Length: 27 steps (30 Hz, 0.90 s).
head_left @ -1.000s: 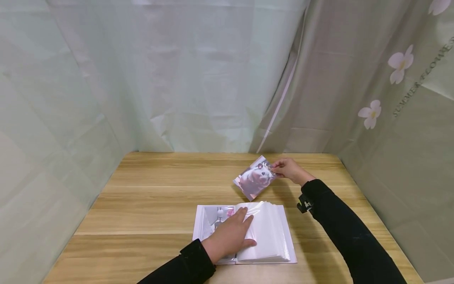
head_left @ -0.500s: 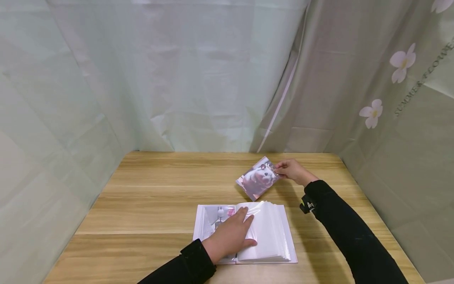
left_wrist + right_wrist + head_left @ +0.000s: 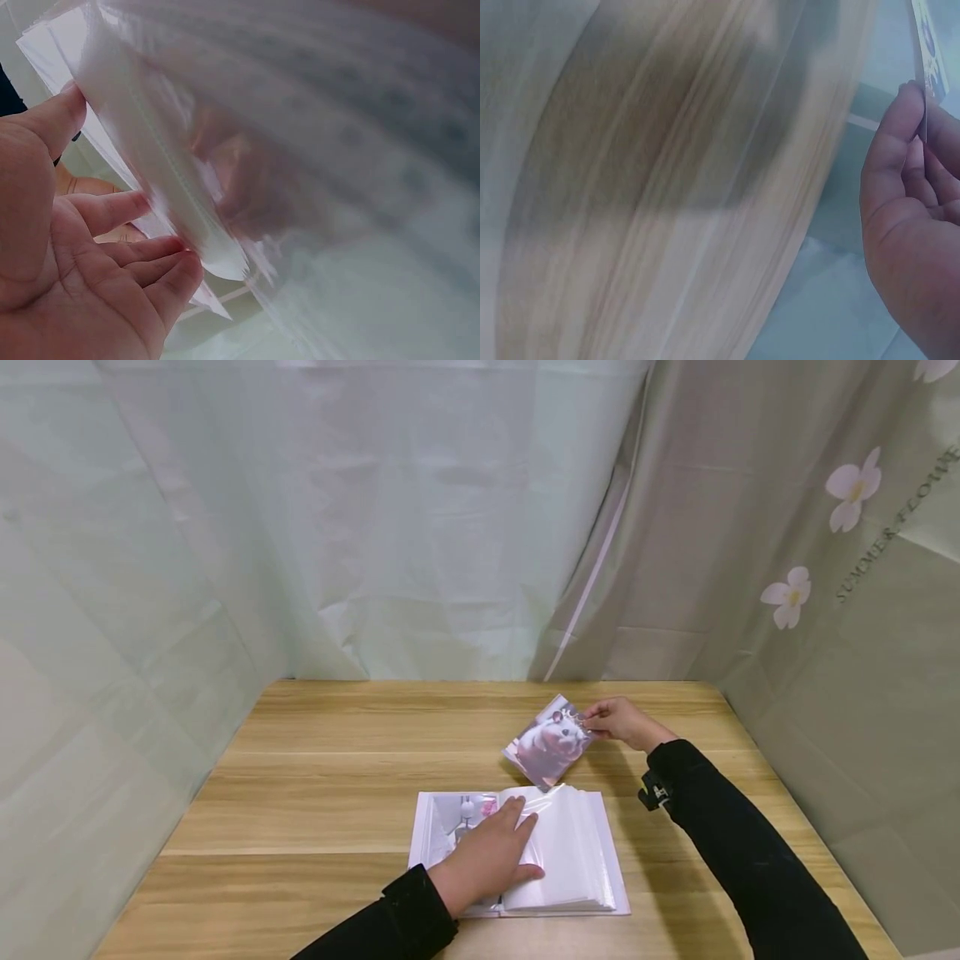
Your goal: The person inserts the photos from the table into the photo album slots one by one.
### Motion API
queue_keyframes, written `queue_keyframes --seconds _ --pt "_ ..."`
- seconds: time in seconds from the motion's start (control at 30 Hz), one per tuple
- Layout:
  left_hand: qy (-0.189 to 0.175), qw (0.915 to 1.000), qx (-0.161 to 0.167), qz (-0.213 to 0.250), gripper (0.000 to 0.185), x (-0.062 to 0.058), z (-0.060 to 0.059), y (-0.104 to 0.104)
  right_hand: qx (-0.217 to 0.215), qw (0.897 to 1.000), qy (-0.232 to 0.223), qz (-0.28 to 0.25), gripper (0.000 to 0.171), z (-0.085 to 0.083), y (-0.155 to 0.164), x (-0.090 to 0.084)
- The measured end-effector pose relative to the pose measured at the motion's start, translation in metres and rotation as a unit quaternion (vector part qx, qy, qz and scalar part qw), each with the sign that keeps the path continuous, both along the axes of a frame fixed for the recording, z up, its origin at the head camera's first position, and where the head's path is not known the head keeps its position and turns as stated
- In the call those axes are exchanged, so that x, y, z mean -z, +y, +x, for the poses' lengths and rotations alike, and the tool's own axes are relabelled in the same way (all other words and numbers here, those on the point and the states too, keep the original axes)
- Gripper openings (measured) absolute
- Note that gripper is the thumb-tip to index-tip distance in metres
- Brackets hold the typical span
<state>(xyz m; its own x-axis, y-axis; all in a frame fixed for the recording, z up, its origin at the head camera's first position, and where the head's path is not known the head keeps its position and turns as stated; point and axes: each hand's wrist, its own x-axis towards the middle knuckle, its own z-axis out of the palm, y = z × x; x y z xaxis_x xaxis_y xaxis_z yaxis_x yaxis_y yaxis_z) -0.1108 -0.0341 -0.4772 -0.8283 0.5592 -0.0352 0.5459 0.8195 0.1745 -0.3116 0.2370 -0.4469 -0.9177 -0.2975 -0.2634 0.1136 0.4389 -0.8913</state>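
An open photo album point(image 3: 558, 877) with a white cover and clear plastic sleeves point(image 3: 300, 202) lies near the front of the table. My left hand point(image 3: 487, 852) rests across its middle with fingers spread, and its fingertips touch the sleeve edges in the left wrist view. A picture with a white rabbit-like figure point(image 3: 467, 810) shows on the album's left page, partly covered by that hand. Just behind the album, my right hand point(image 3: 618, 722) pinches the right corner of a photo point(image 3: 550, 743) of a white mouse-like animal wearing a crown. The photo tilts, its lower corner at the album's far edge.
The wooden table point(image 3: 315, 810) extends to both sides of the album. Pale curtains point(image 3: 450, 527) enclose it at the back and sides, with printed flowers on the right one. A small dark device point(image 3: 654, 791) sits at the right sleeve's wrist.
The photo in my right hand has shifted slightly right and down, its lower corner coming to the album's far edge. My left hand has stayed in place on the album.
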Motion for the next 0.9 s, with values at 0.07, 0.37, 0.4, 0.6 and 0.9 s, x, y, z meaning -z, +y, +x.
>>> queue_keyframes --seconds 0.07,0.37,0.4,0.6,0.9 --pt "-0.001 1.0 -0.001 0.002 0.076 0.0 0.0 0.0 -0.008 1.0 0.002 0.003 0.024 -0.002 0.001 -0.001" --pt "-0.008 1.0 -0.003 0.002 0.076 0.002 0.002 -0.001 -0.049 0.999 0.014 0.01 0.022 -0.008 0.002 -0.005" --pt "-0.006 1.0 -0.002 0.001 0.076 0.001 0.002 -0.001 -0.053 0.998 0.016 0.013 0.021 -0.009 0.002 -0.005" --pt "-0.003 1.0 0.001 -0.007 0.076 0.001 0.002 -0.002 -0.082 0.996 0.016 0.034 0.023 -0.017 -0.006 -0.01" --pt "0.018 0.9991 0.035 -0.017 0.073 -0.002 0.01 0.0 -0.136 0.987 0.03 0.077 0.022 -0.025 -0.023 -0.019"
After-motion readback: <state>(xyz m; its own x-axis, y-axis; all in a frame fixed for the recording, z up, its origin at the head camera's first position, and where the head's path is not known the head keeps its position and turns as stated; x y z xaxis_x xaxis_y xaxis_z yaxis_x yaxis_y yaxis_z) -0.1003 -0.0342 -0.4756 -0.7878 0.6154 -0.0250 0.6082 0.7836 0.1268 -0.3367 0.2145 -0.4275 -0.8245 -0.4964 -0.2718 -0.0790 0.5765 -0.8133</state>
